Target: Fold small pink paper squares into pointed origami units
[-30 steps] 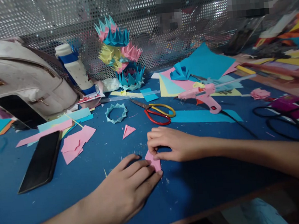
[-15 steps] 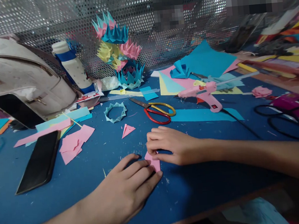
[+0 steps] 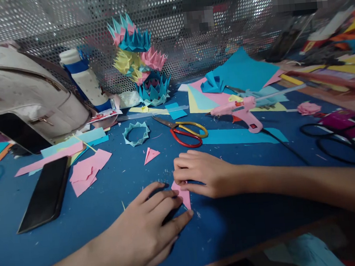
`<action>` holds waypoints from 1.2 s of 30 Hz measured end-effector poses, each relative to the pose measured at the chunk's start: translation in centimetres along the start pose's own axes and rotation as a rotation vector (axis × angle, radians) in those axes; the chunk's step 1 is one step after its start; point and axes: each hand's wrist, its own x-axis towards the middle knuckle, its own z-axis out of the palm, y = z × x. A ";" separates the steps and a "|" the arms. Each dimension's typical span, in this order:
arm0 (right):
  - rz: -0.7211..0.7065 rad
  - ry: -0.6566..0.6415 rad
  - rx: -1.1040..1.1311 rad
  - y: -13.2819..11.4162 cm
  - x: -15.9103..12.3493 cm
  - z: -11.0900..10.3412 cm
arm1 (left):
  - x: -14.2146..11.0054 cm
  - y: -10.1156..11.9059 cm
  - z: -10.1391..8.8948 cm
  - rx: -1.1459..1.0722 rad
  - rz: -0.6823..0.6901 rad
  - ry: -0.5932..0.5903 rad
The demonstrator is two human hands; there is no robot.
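Observation:
A small folded piece of pink paper [image 3: 184, 196] lies on the blue table under my fingertips. My left hand [image 3: 150, 224] rests palm down with its fingers apart, the fingertips touching the paper's left and near edges. On the far side, my right hand [image 3: 204, 174] is closed, its curled fingers and thumb on the paper's top edge and hiding part of it. A small folded pink triangle [image 3: 151, 155] sits just beyond my hands. Behind it are a light blue folded-paper ring [image 3: 136, 134] and scissors [image 3: 188, 134] with red and yellow handles.
A pink glue gun [image 3: 240, 111] stands near a blue paper strip [image 3: 243, 136], its cord running right. Pink paper pieces [image 3: 89, 171] and a black phone [image 3: 44, 194] lie left. Farther back are a backpack [image 3: 21, 88], a bottle [image 3: 86, 81] and stacked paper flowers [image 3: 136, 58].
My left fingers have spread slightly, the one nearest me shifting down and showing more of the pink paper. My right hand stays almost in place. The view shifts a little.

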 end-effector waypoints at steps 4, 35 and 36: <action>-0.006 0.004 0.006 0.0 0.1 0.0 | 0.0 0.3 0.1 0.004 -0.031 -0.029; -0.229 -0.035 0.015 3.1 -0.6 -3.3 | 0.1 0.3 -0.3 0.014 -0.020 -0.085; -0.173 0.018 0.037 2.8 -0.5 -3.0 | 0.1 0.3 -0.2 0.022 -0.014 -0.087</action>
